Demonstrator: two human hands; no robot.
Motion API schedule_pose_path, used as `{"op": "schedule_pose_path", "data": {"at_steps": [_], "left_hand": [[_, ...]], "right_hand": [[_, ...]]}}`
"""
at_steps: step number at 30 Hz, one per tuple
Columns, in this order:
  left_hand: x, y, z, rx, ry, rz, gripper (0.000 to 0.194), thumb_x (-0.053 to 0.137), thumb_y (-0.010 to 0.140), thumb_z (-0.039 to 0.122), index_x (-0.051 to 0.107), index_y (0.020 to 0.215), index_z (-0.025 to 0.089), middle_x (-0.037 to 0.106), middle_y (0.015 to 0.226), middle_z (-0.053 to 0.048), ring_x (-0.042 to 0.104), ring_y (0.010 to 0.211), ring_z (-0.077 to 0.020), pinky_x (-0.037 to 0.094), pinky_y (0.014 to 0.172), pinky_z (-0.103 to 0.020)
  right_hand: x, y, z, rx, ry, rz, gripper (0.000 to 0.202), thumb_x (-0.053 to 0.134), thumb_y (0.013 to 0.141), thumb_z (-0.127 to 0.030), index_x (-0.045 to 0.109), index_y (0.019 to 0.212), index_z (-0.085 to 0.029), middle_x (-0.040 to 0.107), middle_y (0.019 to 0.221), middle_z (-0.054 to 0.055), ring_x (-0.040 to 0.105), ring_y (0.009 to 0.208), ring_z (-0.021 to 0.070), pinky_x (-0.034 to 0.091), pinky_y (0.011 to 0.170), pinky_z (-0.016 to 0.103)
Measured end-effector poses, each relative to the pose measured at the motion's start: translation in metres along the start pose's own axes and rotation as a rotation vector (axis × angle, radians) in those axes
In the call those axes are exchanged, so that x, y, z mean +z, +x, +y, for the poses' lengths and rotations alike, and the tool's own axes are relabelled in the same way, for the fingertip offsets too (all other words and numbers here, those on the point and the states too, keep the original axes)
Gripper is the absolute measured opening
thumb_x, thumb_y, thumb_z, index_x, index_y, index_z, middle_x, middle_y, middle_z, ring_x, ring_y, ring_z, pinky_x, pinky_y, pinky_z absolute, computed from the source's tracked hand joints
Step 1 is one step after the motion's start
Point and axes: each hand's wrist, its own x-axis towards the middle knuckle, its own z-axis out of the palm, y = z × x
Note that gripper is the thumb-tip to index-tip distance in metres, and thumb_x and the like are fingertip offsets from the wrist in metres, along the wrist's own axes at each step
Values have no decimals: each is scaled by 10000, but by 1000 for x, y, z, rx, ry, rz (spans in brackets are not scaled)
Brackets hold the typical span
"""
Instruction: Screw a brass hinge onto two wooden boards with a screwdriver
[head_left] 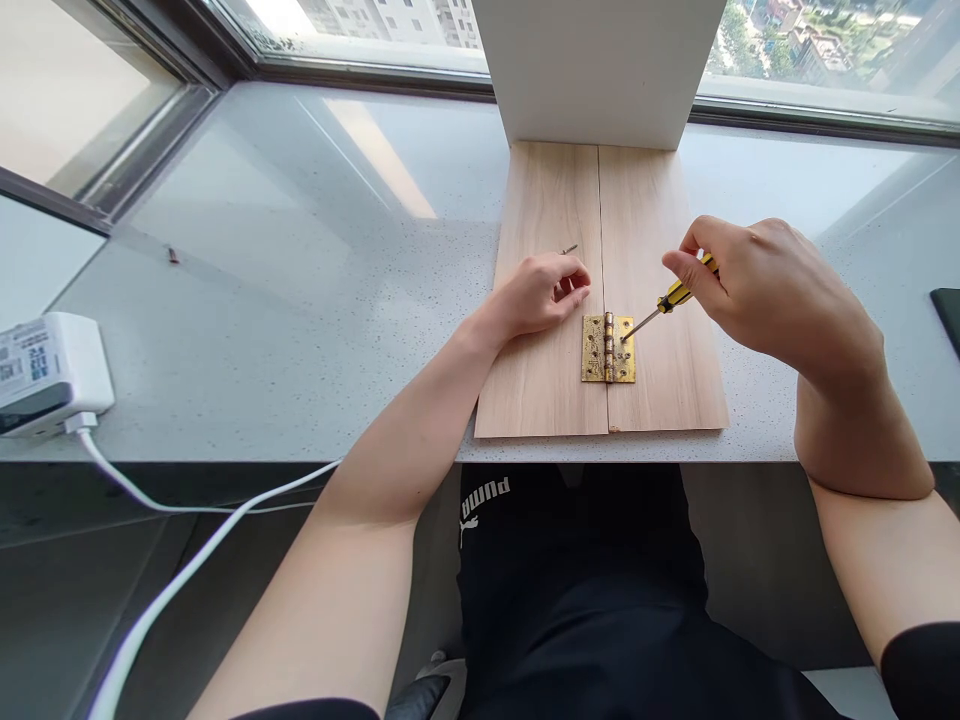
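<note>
My right hand (780,290) grips the yellow-and-black handle of a screwdriver (675,296). Its shaft slants down to the left, and the tip meets the right leaf of a worn brass hinge (609,350). The hinge lies flat across the seam between two light wooden boards, the left board (536,390) and the right board (667,390). My left hand (541,292) rests on the left board just above the hinge, fingers curled in toward the thumb; whatever they may hold is hidden. A small screw (570,249) shows just beyond that hand.
The boards lie on a speckled white countertop (337,300), against a white pillar (596,70) between windows. At the left edge are a white power adapter (75,370) and its white cable (187,570). A dark flat object (949,312) lies at the far right.
</note>
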Motion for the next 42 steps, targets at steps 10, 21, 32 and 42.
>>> {"op": "schedule_pose_path", "data": {"at_steps": [10,21,32,42], "left_hand": [[1,0,-2,14,-4,12,88,757,1074,132,819,1105,186,821,1037,-95,813,966,-252,705,920,-418],[1,0,-2,-2,7,12,70,768,1069,152,814,1102,194,818,1024,-90,818,969,-260,700,919,-426],[1,0,-1,6,4,8,92,755,1068,148,822,1117,188,826,1040,-98,814,966,-258,709,930,-432],[1,0,-2,19,6,19,103,746,1072,132,825,1110,186,829,1041,-94,813,954,-248,697,915,-413]], "right_hand": [[-8,-6,10,-129,94,-109,241,550,1163,-390,699,1334,-310,736,877,69,652,777,314,521,790,517],[4,2,2,-16,19,44,393,514,1236,-522,768,1073,-268,668,712,68,543,653,278,418,736,475],[-10,-6,9,-85,82,-124,264,564,1143,-393,686,1355,-290,689,732,40,587,660,289,481,723,510],[-1,2,7,15,4,-43,394,414,1253,-487,709,1107,-270,649,744,89,560,721,311,432,784,513]]}}
